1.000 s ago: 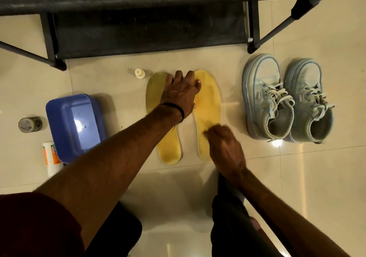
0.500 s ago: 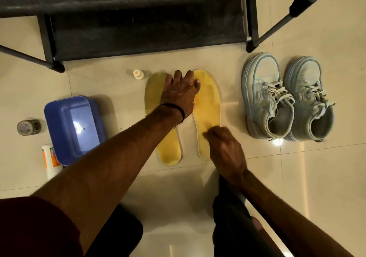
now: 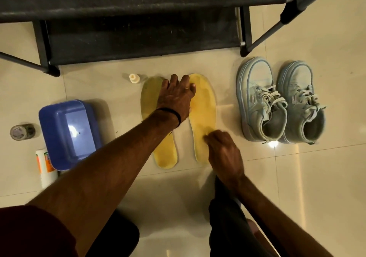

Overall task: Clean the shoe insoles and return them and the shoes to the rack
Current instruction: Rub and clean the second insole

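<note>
Two yellow insoles lie side by side on the tiled floor, the left insole (image 3: 165, 153) and the right insole (image 3: 204, 106). My left hand (image 3: 175, 98) lies flat across their toe ends with the fingers spread, holding nothing. My right hand (image 3: 223, 151) rests on the heel half of the right insole with its fingers curled under. Whatever may be inside them is hidden. A pair of pale blue laced shoes (image 3: 257, 102) stands to the right, toes toward the black shoe rack (image 3: 138, 38).
A blue plastic basin (image 3: 65, 133) sits on the floor at the left. Beside it are a small round jar (image 3: 21, 131) and a white and orange tube (image 3: 44, 167). A small white bottle (image 3: 133, 78) stands near the left insole's toe.
</note>
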